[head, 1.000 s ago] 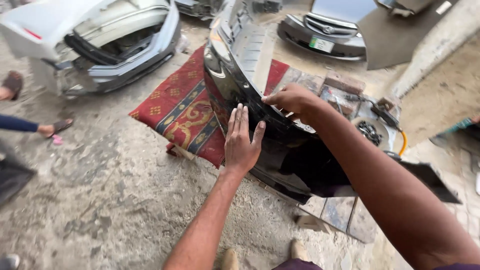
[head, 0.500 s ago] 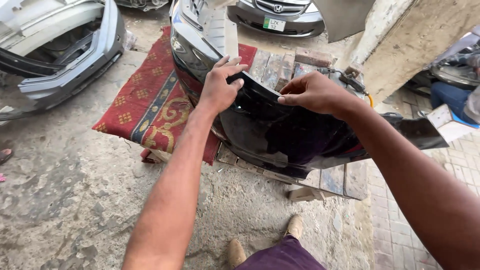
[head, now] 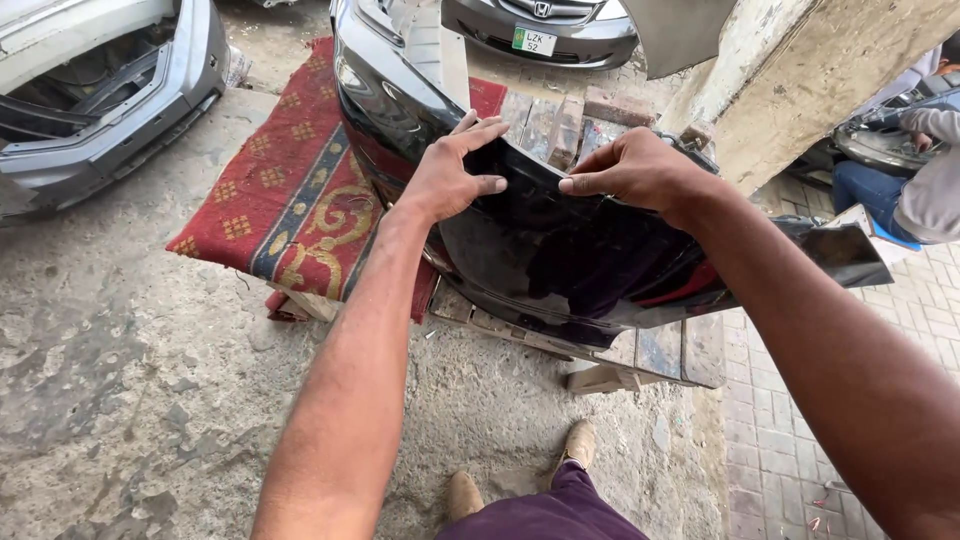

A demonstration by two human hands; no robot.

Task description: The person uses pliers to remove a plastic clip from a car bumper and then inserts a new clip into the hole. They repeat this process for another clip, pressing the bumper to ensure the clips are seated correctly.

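Observation:
A glossy black car bumper (head: 560, 250) lies across a low wooden bench (head: 640, 355) covered partly by a red patterned rug (head: 290, 200). My left hand (head: 450, 175) grips the bumper's upper edge, fingers over the rim and thumb on the shiny face. My right hand (head: 635, 170) pinches the same edge a little to the right, fingertips almost meeting the left thumb. Both arms reach forward from below.
A silver bumper (head: 100, 110) lies on the concrete at the upper left. A dark car front (head: 545, 30) stands at the top. A concrete pillar (head: 800, 80) rises at the right, with a seated person (head: 915, 170) beyond it. My shoes (head: 520, 470) are below the bench.
My left hand has lifted off the bumper's flat face and taken hold of its top edge. My right hand slid along that edge toward the left hand. The view shifted right.

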